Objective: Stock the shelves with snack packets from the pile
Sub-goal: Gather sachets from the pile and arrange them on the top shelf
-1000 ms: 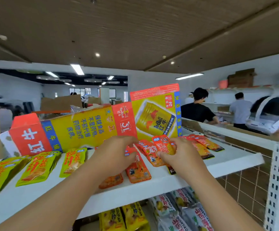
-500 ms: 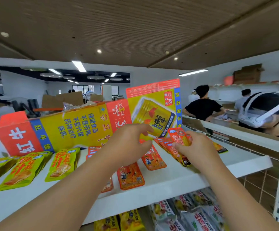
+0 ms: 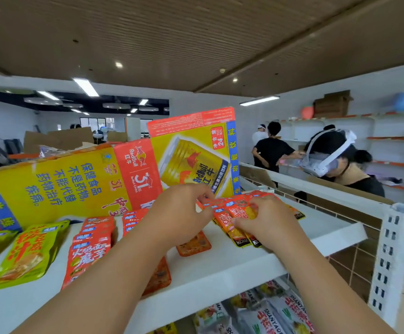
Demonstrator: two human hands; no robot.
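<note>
Both my hands meet over a fanned bunch of orange snack packets (image 3: 230,214) on the white top shelf (image 3: 220,268). My right hand (image 3: 266,222) grips the bunch from the right, fingers curled over it. My left hand (image 3: 184,213) pinches the upper left edge of the same bunch. More orange packets (image 3: 91,247) lie in rows to the left, partly hidden under my left forearm. One orange packet (image 3: 193,244) lies flat below my left hand.
Green-yellow packets (image 3: 27,254) lie at the shelf's left. A big yellow and red drinks carton (image 3: 80,179) stands behind the packets. White packets (image 3: 263,312) fill the shelf below. A perforated white upright (image 3: 389,261) marks the right end. People work beyond it.
My right hand has brought the bunch down flat onto the shelf. My left hand has moved right and taken hold of the bunch's edge. The view has shifted closer.
</note>
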